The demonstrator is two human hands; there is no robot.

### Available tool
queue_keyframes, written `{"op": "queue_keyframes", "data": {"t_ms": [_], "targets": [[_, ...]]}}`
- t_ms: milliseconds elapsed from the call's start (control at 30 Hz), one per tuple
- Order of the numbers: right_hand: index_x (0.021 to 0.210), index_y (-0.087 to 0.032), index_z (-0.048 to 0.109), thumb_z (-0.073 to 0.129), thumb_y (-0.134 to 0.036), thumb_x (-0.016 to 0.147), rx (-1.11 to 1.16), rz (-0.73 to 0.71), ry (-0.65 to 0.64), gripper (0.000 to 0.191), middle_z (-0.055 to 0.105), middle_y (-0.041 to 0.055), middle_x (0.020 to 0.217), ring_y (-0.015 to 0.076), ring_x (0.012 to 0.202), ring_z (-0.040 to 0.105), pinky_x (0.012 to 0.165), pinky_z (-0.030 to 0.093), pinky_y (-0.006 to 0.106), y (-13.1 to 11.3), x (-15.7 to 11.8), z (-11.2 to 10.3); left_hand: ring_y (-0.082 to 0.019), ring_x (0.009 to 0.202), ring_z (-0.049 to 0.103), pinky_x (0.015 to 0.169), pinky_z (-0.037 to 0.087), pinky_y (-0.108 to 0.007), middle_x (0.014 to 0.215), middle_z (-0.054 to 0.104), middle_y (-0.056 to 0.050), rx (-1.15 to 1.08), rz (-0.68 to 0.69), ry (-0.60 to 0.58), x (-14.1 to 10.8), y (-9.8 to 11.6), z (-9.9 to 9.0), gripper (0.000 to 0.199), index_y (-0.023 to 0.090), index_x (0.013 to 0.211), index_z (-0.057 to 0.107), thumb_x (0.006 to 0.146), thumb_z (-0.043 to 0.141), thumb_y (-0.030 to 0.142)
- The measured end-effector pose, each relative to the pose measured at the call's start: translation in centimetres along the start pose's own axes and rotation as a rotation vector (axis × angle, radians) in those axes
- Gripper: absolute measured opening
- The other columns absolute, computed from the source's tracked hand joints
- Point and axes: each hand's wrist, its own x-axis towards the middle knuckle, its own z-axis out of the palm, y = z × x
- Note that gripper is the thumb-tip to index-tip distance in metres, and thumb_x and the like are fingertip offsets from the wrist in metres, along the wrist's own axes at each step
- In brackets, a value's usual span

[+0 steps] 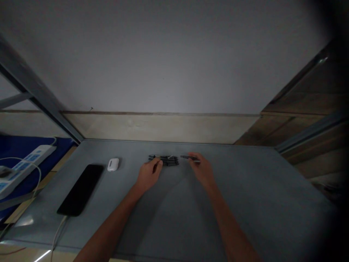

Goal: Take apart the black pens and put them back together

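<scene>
Several slim dark pens [171, 160] lie side by side in a small pile toward the back middle of the grey tabletop. My left hand [148, 174] is at the near left side of this pile, its thumb and fingers curled together against it; what they pinch, if anything, is hidden. Right of the pile, my right hand [201, 169] grips one slim dark pen [187, 157] between thumb and fingers. That pen lies roughly level and its tip points left at the pile, with a small gap between them.
On the left of the grey table [174, 218] lie a black phone [81, 190] with a white cable and a white earbud case [113, 164]. Beyond the left edge, a white power strip [25, 169] rests on blue material. A pale wall [163, 72] closes off the back.
</scene>
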Motion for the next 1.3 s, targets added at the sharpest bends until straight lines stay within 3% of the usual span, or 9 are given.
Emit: {"op": "queue_keyframes", "data": {"t_ms": [233,367,533,600,700,900,1067,1300], "targets": [[0.095,-0.021,0.065,0.055,-0.026,0.081,-0.266,-0.145,-0.017,0.017,0.067,0.009,0.095,0.0237,0.091,0.06,0.088,0.044,0.042,1.6,0.0,1.1,-0.012,0.054,0.052,0.054,0.032,-0.021,0.061,0.057,0.001,-0.066,-0.033,0.001,0.0,0.3,0.0,0.037,0.018,0.081,0.06,0.094,0.033,0.04],[0.099,-0.022,0.064,0.056,-0.03,0.083,-0.254,-0.166,-0.038,0.02,0.066,0.0079,0.094,0.0231,0.091,0.059,0.087,0.044,0.04,0.9,-0.1,1.1,-0.012,0.054,0.051,0.054,0.031,-0.021,0.058,0.056,0.0,-0.021,-0.026,-0.012,-0.1,0.5,0.1,0.04,0.018,0.075,0.06,0.093,0.035,0.044],[0.092,-0.019,0.065,0.047,-0.044,0.089,-0.154,-0.11,0.039,0.03,0.065,0.0094,0.089,0.022,0.083,0.06,0.078,0.045,0.035,-0.9,-0.4,0.6,-0.011,0.053,0.051,0.054,0.029,-0.022,0.057,0.056,0.001,0.072,-0.004,-0.008,-0.2,0.5,0.1,0.043,0.018,0.072,0.061,0.092,0.037,0.048],[0.081,-0.019,0.064,0.039,-0.047,0.093,-0.04,-0.038,-0.006,0.04,0.065,0.0074,0.078,0.02,0.073,0.06,0.069,0.046,0.032,-1.7,-0.6,0.5,-0.011,0.052,0.052,0.053,0.028,-0.022,0.057,0.057,0.0,0.125,0.003,-0.015,-0.3,0.5,0.0,0.044,0.019,0.071,0.061,0.091,0.039,0.05],[0.07,-0.019,0.063,0.031,-0.051,0.094,0.145,0.041,-0.174,0.051,0.061,0.004,0.062,0.0171,0.06,0.058,0.06,0.044,0.028,-2.6,-1.2,0.7,-0.012,0.056,0.055,0.054,0.03,-0.022,0.06,0.062,-0.001,0.189,0.029,-0.029,-0.4,0.6,0.0,0.045,0.019,0.071,0.063,0.09,0.041,0.054],[0.063,-0.019,0.057,0.046,-0.05,0.088,0.155,0.006,-0.374,0.042,0.052,-0.001,0.055,0.0135,0.051,0.049,0.049,0.035,0.024,-3.6,-1.9,1.4,-0.014,0.063,0.059,0.058,0.034,-0.023,0.071,0.068,-0.002,0.226,0.107,-0.04,-0.6,0.7,-0.1,0.042,0.021,0.075,0.064,0.089,0.043,0.054],[0.069,-0.02,0.058,0.05,-0.048,0.086,0.178,-0.011,-0.326,0.034,0.053,-0.0011,0.061,0.0139,0.057,0.05,0.053,0.037,0.024,-3.8,-1.6,1.0,-0.011,0.053,0.049,0.054,0.03,-0.023,0.057,0.056,0.0,0.106,0.015,0.007,-0.2,0.5,-0.5,0.044,0.018,0.07,0.061,0.089,0.042,0.052],[0.069,-0.019,0.061,0.053,-0.047,0.084,0.201,0.043,-0.305,0.032,0.055,-0.0002,0.059,0.0134,0.054,0.05,0.052,0.038,0.024,-3.7,-1.3,0.5,-0.009,0.05,0.035,0.048,0.025,-0.021,0.053,0.039,0.004,-0.406,-0.136,-0.024,0.7,-0.3,-0.4,0.042,0.016,0.066,0.054,0.088,0.041,0.049]]}}
